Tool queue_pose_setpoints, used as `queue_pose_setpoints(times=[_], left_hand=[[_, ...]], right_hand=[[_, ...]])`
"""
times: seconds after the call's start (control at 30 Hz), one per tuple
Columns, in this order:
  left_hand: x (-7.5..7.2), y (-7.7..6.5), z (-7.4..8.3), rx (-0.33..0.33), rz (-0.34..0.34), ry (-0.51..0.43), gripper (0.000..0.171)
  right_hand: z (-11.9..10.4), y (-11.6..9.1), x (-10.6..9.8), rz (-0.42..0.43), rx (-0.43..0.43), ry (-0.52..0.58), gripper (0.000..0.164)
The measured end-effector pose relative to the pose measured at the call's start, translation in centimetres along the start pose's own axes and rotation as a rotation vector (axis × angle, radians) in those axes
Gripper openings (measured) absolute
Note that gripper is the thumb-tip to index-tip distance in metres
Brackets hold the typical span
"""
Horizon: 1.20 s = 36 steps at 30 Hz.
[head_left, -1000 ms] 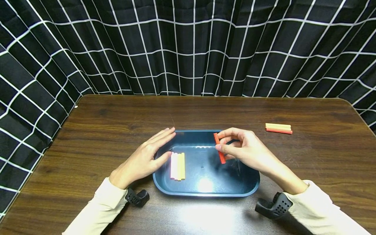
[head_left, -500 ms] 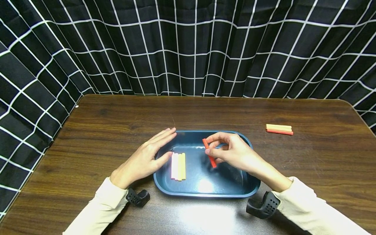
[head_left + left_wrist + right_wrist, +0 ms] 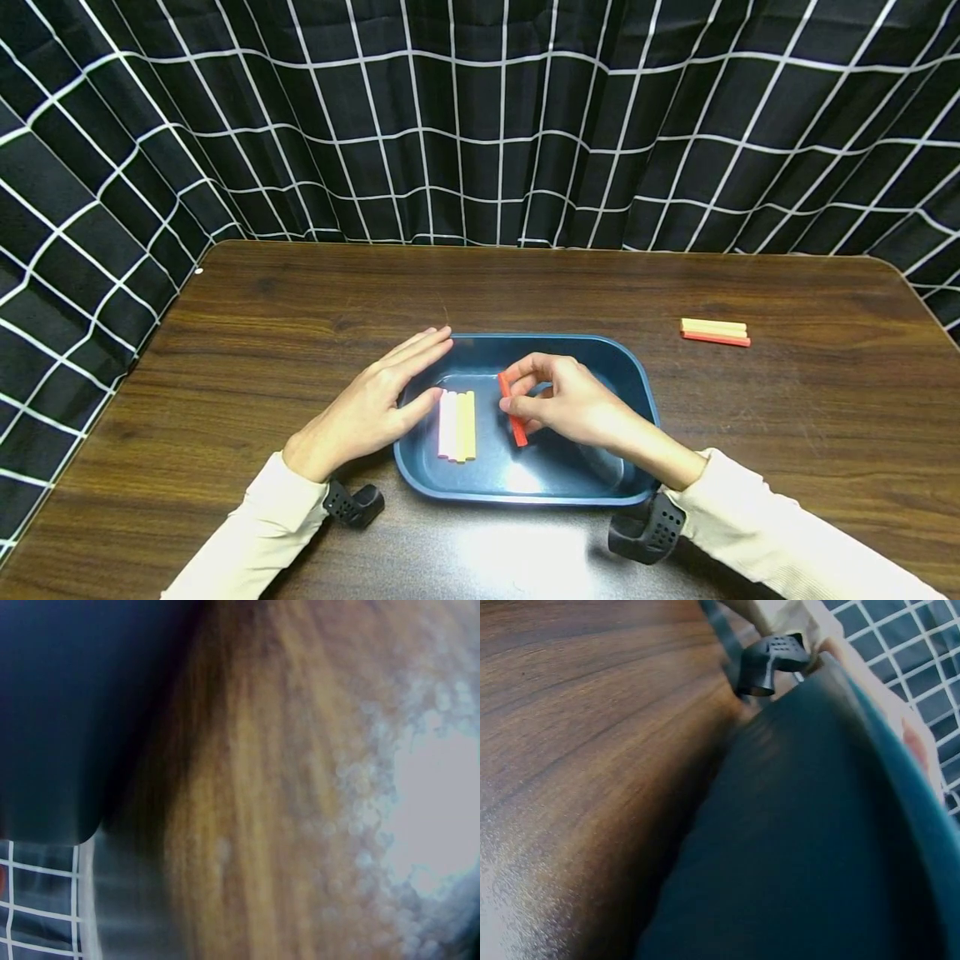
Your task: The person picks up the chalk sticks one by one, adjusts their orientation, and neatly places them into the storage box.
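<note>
In the head view a blue tray (image 3: 525, 501) holds a row of several chalk sticks (image 3: 457, 425), pale pink, white and yellow, side by side near its left end. Over the tray's middle, to the right of that row, my right hand (image 3: 566, 402) pinches a red chalk stick (image 3: 519, 433) between thumb and fingers, tilted slightly. My left hand (image 3: 371, 396) lies over the tray's left rim with fingers extended, its thumb tip at the top of the row. The tray's wall (image 3: 780, 832) fills much of the right wrist view, hiding the right hand's work.
A few more chalk sticks (image 3: 715, 328), yellow and red, lie on the wooden table (image 3: 300, 283) at the back right. Behind the table hangs a black curtain (image 3: 480, 125) with a white grid. Black wrist mounts (image 3: 356, 506) sit on both wrists.
The right hand has moved left and toward the tray's front with the red chalk stick, from near the back right rim to beside the row. The left hand stays in place.
</note>
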<state>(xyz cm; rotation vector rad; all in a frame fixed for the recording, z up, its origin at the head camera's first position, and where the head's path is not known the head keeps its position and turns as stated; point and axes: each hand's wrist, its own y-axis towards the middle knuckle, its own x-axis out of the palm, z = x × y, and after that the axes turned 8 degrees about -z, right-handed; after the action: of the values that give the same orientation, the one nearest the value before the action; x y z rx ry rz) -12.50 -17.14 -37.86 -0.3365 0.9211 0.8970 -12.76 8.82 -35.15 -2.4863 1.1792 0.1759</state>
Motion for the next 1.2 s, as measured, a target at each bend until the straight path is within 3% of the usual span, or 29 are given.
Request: queue_pose_setpoints(times=[0.27, 0.5, 1.2], left_hand=[[0.0, 0.0, 0.0, -0.023, -0.025, -0.003, 0.056], [0.0, 0.1, 0.1, -0.005, -0.016, 0.001, 0.056], [0.0, 0.0, -0.1, -0.012, -0.016, 0.006, 0.056]], right_hand=[[0.1, 0.4, 0.5, -0.010, 0.016, 0.039, 0.038], [0.4, 0.9, 1.0, -0.001, 0.048, 0.008, 0.037], [0.6, 1.4, 1.5, -0.025, 0.091, 0.083, 0.037]])
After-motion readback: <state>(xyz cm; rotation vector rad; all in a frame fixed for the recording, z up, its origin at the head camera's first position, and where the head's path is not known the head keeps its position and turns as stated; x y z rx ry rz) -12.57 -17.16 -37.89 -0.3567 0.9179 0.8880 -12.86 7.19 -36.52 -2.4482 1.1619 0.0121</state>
